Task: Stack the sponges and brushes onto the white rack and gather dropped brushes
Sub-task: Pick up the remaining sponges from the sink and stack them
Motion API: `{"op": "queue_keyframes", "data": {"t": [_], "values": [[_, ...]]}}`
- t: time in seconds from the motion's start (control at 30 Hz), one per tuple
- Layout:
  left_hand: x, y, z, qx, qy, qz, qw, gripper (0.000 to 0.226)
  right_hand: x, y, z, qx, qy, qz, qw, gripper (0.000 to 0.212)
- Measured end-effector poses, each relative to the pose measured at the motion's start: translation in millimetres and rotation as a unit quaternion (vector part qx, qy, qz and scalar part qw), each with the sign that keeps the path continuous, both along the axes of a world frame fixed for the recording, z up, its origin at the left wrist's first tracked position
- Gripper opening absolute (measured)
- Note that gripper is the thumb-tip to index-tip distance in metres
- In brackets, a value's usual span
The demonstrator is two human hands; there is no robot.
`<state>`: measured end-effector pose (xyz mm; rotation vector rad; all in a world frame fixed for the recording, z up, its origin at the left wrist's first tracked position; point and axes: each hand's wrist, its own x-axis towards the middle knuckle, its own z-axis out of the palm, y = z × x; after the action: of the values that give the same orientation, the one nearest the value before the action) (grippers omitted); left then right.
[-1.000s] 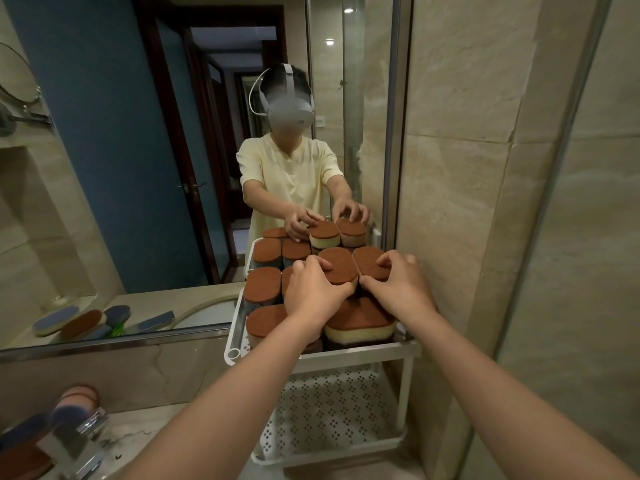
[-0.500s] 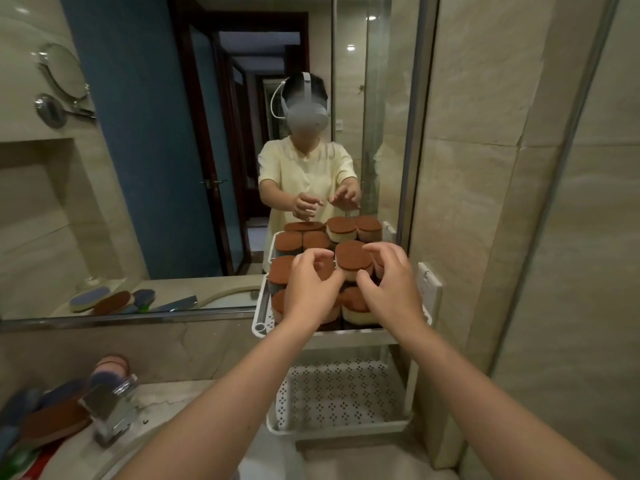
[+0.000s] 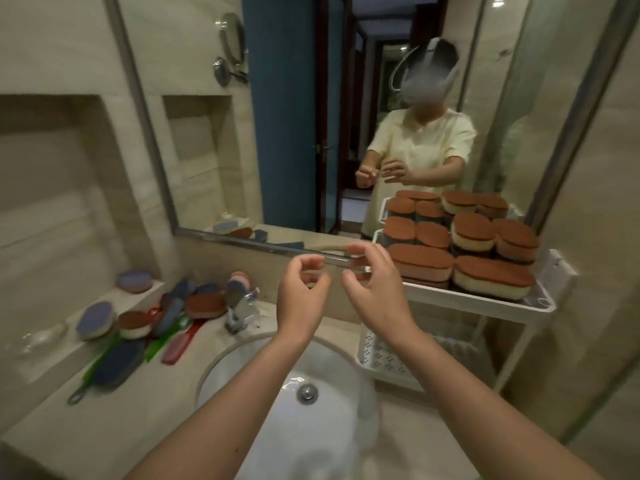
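The white rack (image 3: pixel 491 304) stands at the right of the counter. Several brown-topped sponges (image 3: pixel 490 278) are stacked on its top shelf. My left hand (image 3: pixel 302 292) and my right hand (image 3: pixel 375 289) hover above the sink, left of the rack, fingers loosely curled and holding nothing. A pile of sponges (image 3: pixel 204 305) and long-handled brushes (image 3: pixel 180 342) in red, green and blue lies on the counter at the left. One blue-topped sponge (image 3: pixel 134 281) sits on the ledge.
A chrome tap (image 3: pixel 242 311) stands behind the white sink (image 3: pixel 287 393). The rack's perforated lower shelf (image 3: pixel 384 356) holds nothing I can see. A wall mirror (image 3: pixel 311 133) runs behind the counter, and a glass partition (image 3: pixel 588 202) closes the right side.
Both hands let go of the sponges on the rack and drew back to the left over the sink. My view swung left, bringing the counter pile into sight.
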<state>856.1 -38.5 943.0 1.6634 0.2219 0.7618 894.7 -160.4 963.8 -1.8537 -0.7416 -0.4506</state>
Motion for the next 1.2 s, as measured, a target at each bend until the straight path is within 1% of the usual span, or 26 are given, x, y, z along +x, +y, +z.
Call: {"op": "queue_keyframes", "data": {"t": [0.2,0.37,0.5,0.63,0.73,0.93,1.07,1.2], "values": [[-48,61,-25,-0.005,0.036,0.093,0.995,0.028,-25,67,-30,-0.011,0.054,0.075,0.996,0.036],[-73,109,-45,-0.027,0.082,0.15,0.985,0.024,-31,116,-51,-0.059,0.083,0.114,0.988,0.035],[-83,145,-58,-0.033,0.117,0.169,0.978,0.026,-27,153,-68,-0.101,0.107,0.125,0.981,0.035],[-79,185,-71,-0.027,0.161,0.178,0.97,0.026,-14,190,-81,-0.124,0.128,0.123,0.976,0.037],[-64,218,-81,-0.019,0.197,0.164,0.966,0.027,3,217,-88,-0.128,0.143,0.105,0.976,0.037],[-11,291,-98,0.004,0.239,0.075,0.968,0.033,46,270,-108,-0.162,0.179,0.054,0.969,0.032],[34,332,-115,0.013,0.277,0.026,0.96,0.035,80,300,-124,-0.188,0.208,0.011,0.96,0.047],[78,366,-129,0.01,0.311,-0.01,0.95,0.046,111,325,-139,-0.209,0.261,-0.015,0.942,0.062]]}}
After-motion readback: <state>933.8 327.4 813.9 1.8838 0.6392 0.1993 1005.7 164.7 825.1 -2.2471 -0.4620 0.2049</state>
